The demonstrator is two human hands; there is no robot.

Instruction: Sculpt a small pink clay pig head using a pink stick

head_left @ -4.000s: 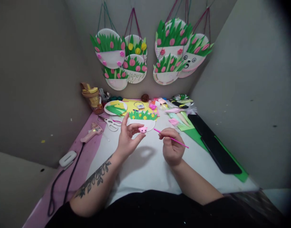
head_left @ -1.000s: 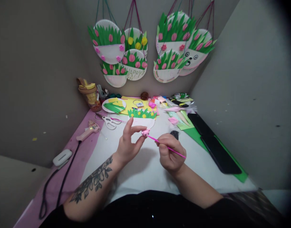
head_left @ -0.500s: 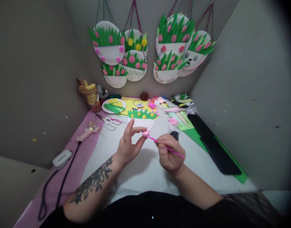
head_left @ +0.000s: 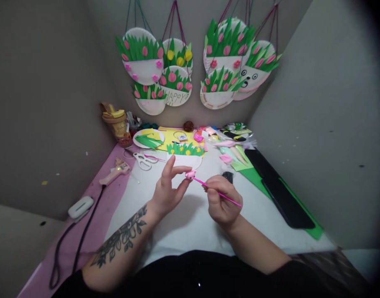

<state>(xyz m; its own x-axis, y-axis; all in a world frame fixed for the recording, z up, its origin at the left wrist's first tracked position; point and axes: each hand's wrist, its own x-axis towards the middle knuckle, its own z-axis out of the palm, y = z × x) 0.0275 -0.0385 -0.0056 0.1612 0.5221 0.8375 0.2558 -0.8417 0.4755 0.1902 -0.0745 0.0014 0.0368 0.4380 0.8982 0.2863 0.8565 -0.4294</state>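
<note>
Between the thumb and index finger of my left hand (head_left: 170, 188) is a small pink animal head (head_left: 190, 175) with dark dots on it, which looks like modelling clay. My right hand (head_left: 223, 200) grips a thin magenta stick tool (head_left: 230, 199) like a pen. Its tip touches or nearly touches the lower right of the pink head; I cannot tell which. Just beyond my left fingers lies a paper-plate basket (head_left: 184, 160) with green paper grass and yellow flowers. A black lump (head_left: 227, 177) lies behind my right hand, its kind unclear.
Left are white scissors (head_left: 143, 161), a pink glue gun (head_left: 115, 173) with its cord, a white case (head_left: 80, 207) and a cup (head_left: 117, 124). Bags of clay (head_left: 238, 154) and a black folding stand (head_left: 280, 190) lie right. Several paper-plate baskets (head_left: 143, 70) hang on the wall.
</note>
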